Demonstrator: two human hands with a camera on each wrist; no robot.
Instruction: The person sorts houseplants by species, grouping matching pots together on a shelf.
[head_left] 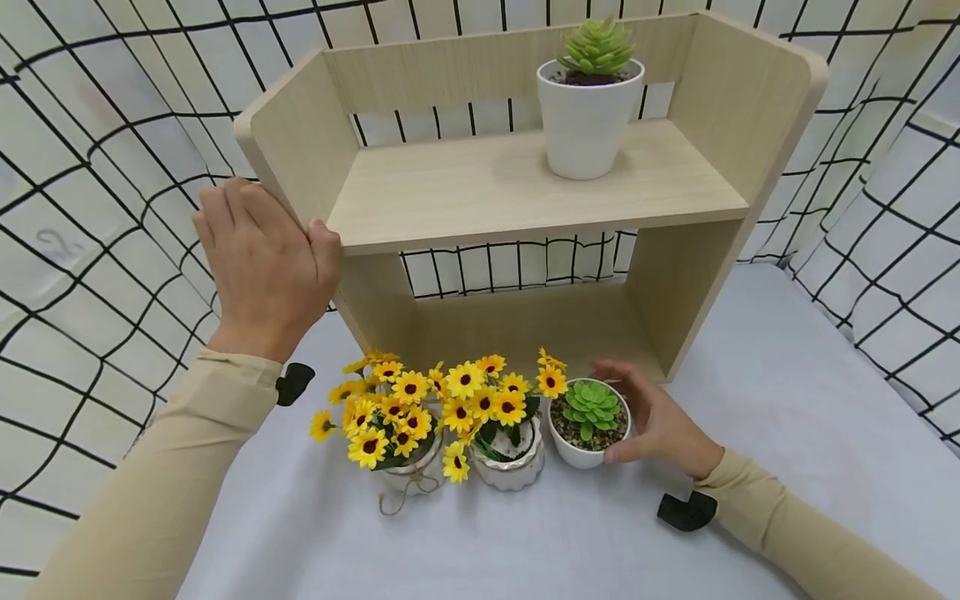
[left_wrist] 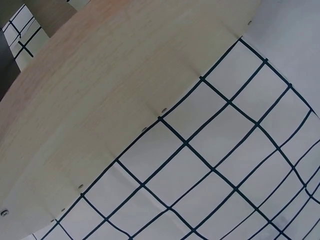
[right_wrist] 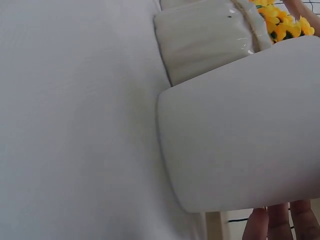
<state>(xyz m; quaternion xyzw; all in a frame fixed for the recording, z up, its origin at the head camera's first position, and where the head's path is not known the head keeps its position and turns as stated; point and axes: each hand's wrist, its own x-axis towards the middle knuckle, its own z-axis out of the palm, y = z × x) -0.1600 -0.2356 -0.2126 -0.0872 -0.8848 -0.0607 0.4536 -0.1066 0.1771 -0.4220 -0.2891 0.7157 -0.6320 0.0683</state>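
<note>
My left hand point(head_left: 266, 258) grips the left side panel of a two-tier wooden shelf point(head_left: 450, 196), thumb at its front edge. In the left wrist view, the panel point(left_wrist: 125, 85) fills the upper left. My right hand point(head_left: 660, 421) holds a small succulent in a white pot point(head_left: 588, 450) from its right side, thumb in front and fingers behind. That pot point(right_wrist: 240, 135) stands large in the right wrist view, with fingertips point(right_wrist: 279, 222) below it. Left of it are two white pots of yellow artificial flowers point(head_left: 405, 408), point(head_left: 510, 475), the nearer one beside the succulent.
A taller white pot with a green succulent point(head_left: 588, 125) stands on the shelf's upper board. Black wire mesh point(head_left: 112, 250) surrounds the white-covered table point(head_left: 525, 550) behind and at both sides. The shelf's lower compartment point(head_left: 525, 321) lies behind the flowers.
</note>
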